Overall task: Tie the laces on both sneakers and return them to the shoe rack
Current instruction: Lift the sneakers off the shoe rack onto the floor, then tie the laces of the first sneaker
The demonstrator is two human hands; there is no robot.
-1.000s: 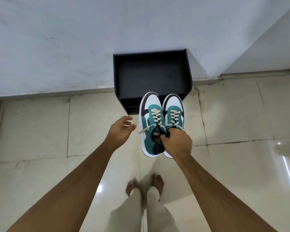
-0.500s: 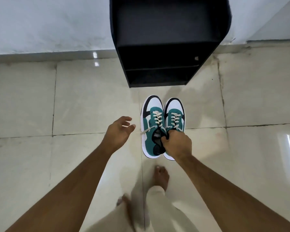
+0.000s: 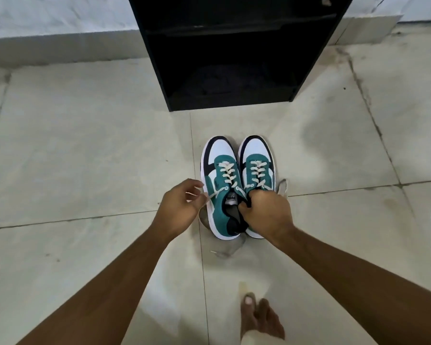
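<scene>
While a bare foot stands on the tiled floor at the near edge of the view, with a pale trouser hem just over it, two bare forearms reach forward from the near corners. The right hand is clenched over the heel openings of the two sneakers, its fingers hooked down inside the collars where the shoes meet, so that it grips both at once. The left hand is just beside the left shoe, fingers curled loosely with thumb and forefinger close together around the free end of a white lace; whether they actually pinch it I cannot tell.

Both sneakers are teal, white and dark navy, side by side and touching, toes pointing away from the person. They sit low over a grout line of the floor, and whether their soles rest on the tile or hang just above it cannot be told. Laces run criss-cross up both tongues, and no bow shows on either. A loose loop of lace trails off the right side of the right shoe.

Farther on, well apart from the toes, a black shoe rack stands on the floor against the wall. Its open front faces the person, with a shelf edge crossing near the top and a dark lower compartment whose contents are too dim to make out.
</scene>
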